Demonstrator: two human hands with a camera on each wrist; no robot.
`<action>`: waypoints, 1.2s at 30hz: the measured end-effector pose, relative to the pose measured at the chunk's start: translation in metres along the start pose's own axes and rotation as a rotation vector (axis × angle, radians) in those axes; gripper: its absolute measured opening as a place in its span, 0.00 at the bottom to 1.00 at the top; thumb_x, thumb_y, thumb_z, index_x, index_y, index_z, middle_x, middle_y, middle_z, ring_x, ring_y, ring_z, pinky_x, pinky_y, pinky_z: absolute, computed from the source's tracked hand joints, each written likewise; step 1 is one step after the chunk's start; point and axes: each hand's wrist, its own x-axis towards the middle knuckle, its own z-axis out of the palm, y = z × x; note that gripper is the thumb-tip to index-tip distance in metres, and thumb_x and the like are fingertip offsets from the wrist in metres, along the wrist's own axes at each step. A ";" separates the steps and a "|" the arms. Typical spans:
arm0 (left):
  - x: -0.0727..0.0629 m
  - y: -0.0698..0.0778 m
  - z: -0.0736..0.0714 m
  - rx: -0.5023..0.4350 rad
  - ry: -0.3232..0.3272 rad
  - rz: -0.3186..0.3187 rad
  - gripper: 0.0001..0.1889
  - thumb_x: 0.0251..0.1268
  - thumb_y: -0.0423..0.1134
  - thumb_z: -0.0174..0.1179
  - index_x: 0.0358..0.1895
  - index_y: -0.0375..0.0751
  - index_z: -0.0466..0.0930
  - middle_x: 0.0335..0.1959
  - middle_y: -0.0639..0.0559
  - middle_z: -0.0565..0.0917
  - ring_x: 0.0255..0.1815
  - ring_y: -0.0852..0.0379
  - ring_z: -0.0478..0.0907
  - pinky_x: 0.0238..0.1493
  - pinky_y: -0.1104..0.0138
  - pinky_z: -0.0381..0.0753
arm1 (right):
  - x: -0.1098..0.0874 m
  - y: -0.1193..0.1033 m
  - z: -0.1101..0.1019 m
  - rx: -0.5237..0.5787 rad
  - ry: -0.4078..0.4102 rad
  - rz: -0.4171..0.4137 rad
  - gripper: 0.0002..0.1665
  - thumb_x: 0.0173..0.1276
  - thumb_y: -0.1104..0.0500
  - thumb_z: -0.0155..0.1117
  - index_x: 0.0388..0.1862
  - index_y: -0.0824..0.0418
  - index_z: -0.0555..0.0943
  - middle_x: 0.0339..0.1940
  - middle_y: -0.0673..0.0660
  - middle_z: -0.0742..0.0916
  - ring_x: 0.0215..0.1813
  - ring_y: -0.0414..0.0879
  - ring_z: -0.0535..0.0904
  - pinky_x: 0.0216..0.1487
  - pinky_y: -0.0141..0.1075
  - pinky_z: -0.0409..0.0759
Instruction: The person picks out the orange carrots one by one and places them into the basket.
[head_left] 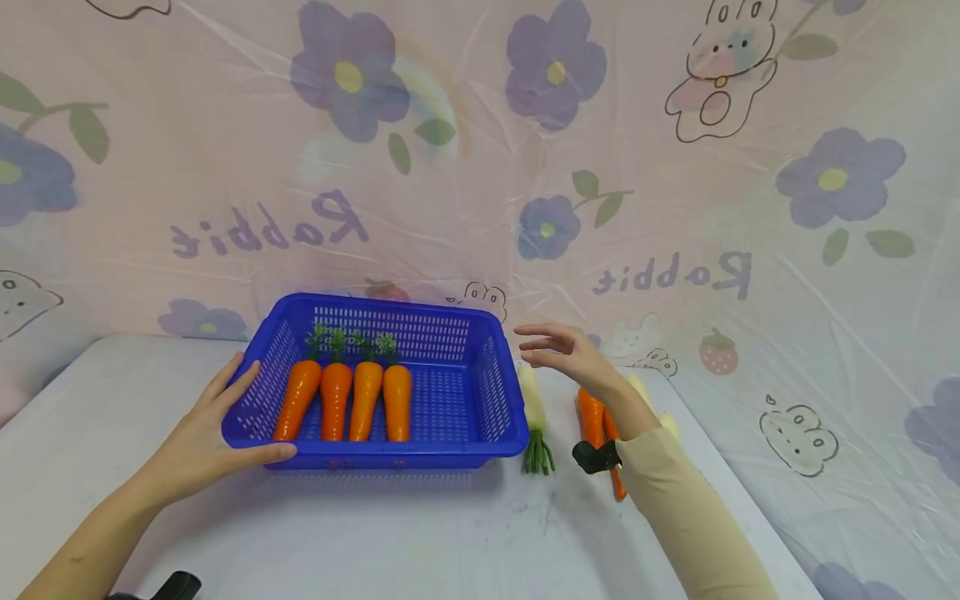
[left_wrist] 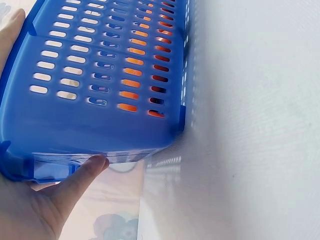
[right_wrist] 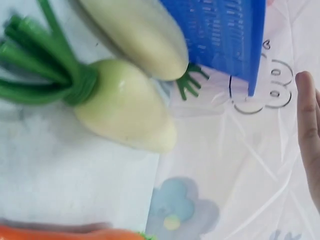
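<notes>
A blue plastic basket [head_left: 442, 448] with slotted walls stands on the table. Four orange carrots [head_left: 336, 402] with leafy green tops lie side by side in its left half. My left hand [head_left: 197, 442] grips the basket's front left corner, its thumb along the front rim and its fingers at the left side. Just off the right rim, my right hand [head_left: 566, 354] hovers with its fingers extended and nothing in them. Below it a white radish [head_left: 532, 400] lies beside the basket, its green stalks towards me. The right wrist view shows another white radish [right_wrist: 127, 107] close by.
Right of the basket, loose carrots [head_left: 591, 417] and pale radishes [head_left: 637, 387] lie partly behind my right forearm. A printed cloth [head_left: 465, 192] hangs behind the white table [head_left: 360, 533]. A dark band [head_left: 596, 457] circles my right wrist.
</notes>
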 end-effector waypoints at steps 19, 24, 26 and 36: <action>0.001 0.001 -0.001 0.005 -0.008 -0.014 0.60 0.49 0.54 0.71 0.78 0.45 0.37 0.78 0.42 0.29 0.72 0.21 0.37 0.52 0.22 0.52 | -0.030 0.027 -0.027 -0.033 0.134 0.150 0.29 0.67 0.50 0.63 0.66 0.54 0.73 0.64 0.61 0.78 0.56 0.54 0.80 0.62 0.53 0.76; 0.000 0.002 -0.002 0.002 -0.007 -0.010 0.60 0.49 0.54 0.71 0.78 0.45 0.37 0.79 0.43 0.29 0.72 0.21 0.37 0.53 0.22 0.51 | -0.037 0.032 -0.033 -0.059 0.167 0.163 0.28 0.67 0.49 0.63 0.65 0.54 0.74 0.65 0.59 0.77 0.56 0.50 0.80 0.63 0.54 0.75; 0.000 0.002 -0.002 0.003 -0.008 -0.012 0.60 0.49 0.54 0.71 0.78 0.45 0.37 0.79 0.43 0.29 0.72 0.21 0.37 0.52 0.21 0.51 | -0.040 0.034 -0.036 -0.067 0.177 0.167 0.28 0.67 0.49 0.63 0.65 0.53 0.74 0.65 0.59 0.78 0.56 0.49 0.80 0.63 0.54 0.74; 0.001 0.001 -0.001 0.009 -0.007 -0.014 0.60 0.49 0.55 0.71 0.78 0.45 0.38 0.79 0.43 0.30 0.72 0.21 0.38 0.53 0.22 0.51 | -0.050 0.043 -0.036 -0.042 0.223 0.181 0.30 0.69 0.53 0.62 0.67 0.60 0.71 0.67 0.63 0.74 0.55 0.37 0.80 0.67 0.56 0.69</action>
